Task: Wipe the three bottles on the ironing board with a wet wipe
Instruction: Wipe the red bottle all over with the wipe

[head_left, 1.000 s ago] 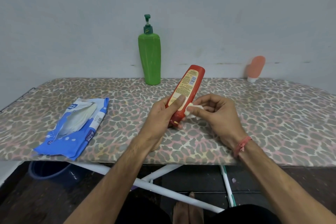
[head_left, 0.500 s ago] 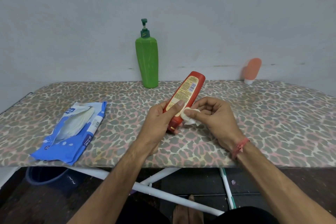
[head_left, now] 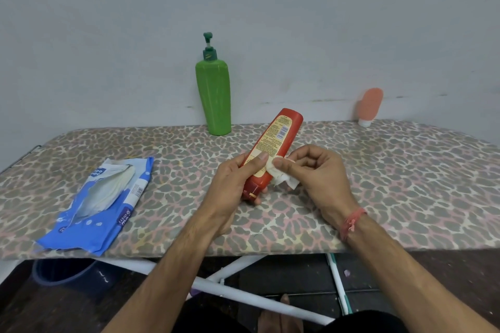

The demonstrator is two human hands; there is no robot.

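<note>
My left hand [head_left: 235,184] grips a red bottle [head_left: 276,143] by its lower half, tilted with its base pointing up and to the right, over the leopard-print ironing board [head_left: 392,184]. My right hand [head_left: 316,173] pinches a crumpled white wet wipe [head_left: 281,177] against the bottle's right side, just beside my left thumb. A tall green pump bottle [head_left: 213,97] stands upright at the board's far edge against the wall. A small peach tube [head_left: 370,105] stands cap-down at the far right, leaning on the wall.
An open blue pack of wet wipes [head_left: 102,203] lies on the left part of the board. Below the board I see white metal legs [head_left: 243,297], a dark blue bucket [head_left: 65,273] at the lower left, and a bare foot [head_left: 273,319].
The wipe has slid a little up the red bottle's side toward my left thumb. The view has tipped slightly, so everything sits lower in frame.
</note>
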